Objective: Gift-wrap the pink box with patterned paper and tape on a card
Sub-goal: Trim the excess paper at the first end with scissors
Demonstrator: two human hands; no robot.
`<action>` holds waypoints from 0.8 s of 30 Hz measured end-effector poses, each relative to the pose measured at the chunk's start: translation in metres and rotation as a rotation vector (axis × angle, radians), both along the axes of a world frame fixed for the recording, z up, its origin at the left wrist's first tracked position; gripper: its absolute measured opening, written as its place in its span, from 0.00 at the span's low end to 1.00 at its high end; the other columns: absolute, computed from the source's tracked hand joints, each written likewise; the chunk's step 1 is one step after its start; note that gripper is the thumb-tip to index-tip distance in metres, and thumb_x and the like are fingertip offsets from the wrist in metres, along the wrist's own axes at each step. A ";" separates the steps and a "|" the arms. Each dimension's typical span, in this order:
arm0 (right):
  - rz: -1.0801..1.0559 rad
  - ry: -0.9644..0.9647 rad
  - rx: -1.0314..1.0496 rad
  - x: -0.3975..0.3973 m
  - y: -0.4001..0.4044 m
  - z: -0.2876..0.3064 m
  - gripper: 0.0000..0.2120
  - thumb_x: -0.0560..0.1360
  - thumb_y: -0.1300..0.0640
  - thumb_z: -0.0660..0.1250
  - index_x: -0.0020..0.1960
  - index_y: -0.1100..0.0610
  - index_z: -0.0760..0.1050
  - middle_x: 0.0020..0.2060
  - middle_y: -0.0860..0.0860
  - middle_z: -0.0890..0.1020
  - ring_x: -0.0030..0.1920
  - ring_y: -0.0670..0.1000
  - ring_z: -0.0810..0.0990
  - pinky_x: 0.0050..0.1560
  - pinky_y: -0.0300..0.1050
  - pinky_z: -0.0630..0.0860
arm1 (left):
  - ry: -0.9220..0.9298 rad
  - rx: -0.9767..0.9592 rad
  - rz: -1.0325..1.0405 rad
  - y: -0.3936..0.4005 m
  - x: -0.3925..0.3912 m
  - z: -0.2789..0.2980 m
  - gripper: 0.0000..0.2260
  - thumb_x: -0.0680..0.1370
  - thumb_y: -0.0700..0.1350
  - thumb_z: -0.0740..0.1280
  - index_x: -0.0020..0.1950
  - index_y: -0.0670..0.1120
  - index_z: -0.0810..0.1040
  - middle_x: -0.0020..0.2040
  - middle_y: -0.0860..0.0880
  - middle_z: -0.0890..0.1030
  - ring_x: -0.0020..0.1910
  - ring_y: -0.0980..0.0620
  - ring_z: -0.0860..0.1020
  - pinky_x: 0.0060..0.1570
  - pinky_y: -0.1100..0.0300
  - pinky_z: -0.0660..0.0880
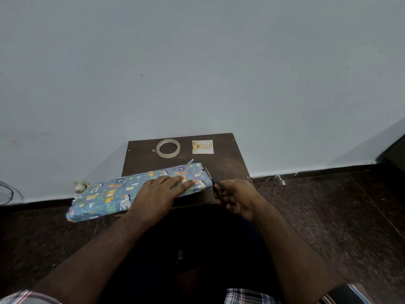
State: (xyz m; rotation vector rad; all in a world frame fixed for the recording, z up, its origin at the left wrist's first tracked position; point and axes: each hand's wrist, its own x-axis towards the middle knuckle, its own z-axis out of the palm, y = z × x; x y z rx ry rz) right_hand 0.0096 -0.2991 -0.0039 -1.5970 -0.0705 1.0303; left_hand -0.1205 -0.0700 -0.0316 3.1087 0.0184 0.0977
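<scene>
A long package in blue animal-patterned paper (107,195) lies slanted across the small dark wooden table (228,163), its left end hanging past the table's edge. No pink box shows; the paper hides whatever is inside. My left hand (158,190) lies flat on the paper near its right end, fingers straight. My right hand (237,198) grips black scissors (218,189) by the handles, their blades at the paper's right edge. A roll of clear tape (168,148) and a small white card with orange print (202,147) sit at the back of the table.
The table stands against a pale wall (197,62). Dark speckled floor (328,205) lies on both sides. A small white object (80,186) sits on the floor by the wall at the left, with cables (8,194) further left. A dark object (394,150) is at the right edge.
</scene>
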 end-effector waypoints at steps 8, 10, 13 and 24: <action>0.016 -0.013 -0.010 0.007 0.000 -0.006 0.05 0.75 0.53 0.72 0.43 0.53 0.84 0.41 0.53 0.83 0.38 0.50 0.80 0.28 0.37 0.70 | 0.010 -0.014 0.001 0.001 0.001 -0.003 0.32 0.83 0.51 0.63 0.80 0.66 0.46 0.80 0.53 0.63 0.76 0.47 0.65 0.69 0.47 0.67; -0.020 -0.030 0.006 0.008 0.000 -0.008 0.05 0.77 0.57 0.71 0.50 0.56 0.84 0.40 0.53 0.84 0.37 0.49 0.81 0.27 0.36 0.70 | 0.005 -0.027 0.006 0.000 0.000 -0.002 0.33 0.83 0.51 0.63 0.80 0.67 0.47 0.79 0.53 0.64 0.76 0.47 0.65 0.69 0.47 0.68; -0.100 -0.053 0.026 0.009 0.003 -0.012 0.07 0.79 0.63 0.67 0.55 0.60 0.81 0.37 0.52 0.84 0.34 0.49 0.81 0.25 0.35 0.69 | -0.011 -0.030 0.007 0.000 -0.001 -0.001 0.33 0.83 0.49 0.64 0.79 0.67 0.47 0.78 0.54 0.65 0.74 0.47 0.67 0.67 0.48 0.69; -0.106 -0.539 -0.303 0.026 0.013 -0.034 0.06 0.75 0.57 0.71 0.41 0.58 0.82 0.34 0.54 0.85 0.35 0.54 0.83 0.40 0.49 0.80 | -0.125 -0.067 0.177 0.015 0.012 0.041 0.21 0.74 0.52 0.69 0.67 0.59 0.74 0.62 0.57 0.80 0.59 0.49 0.80 0.53 0.50 0.76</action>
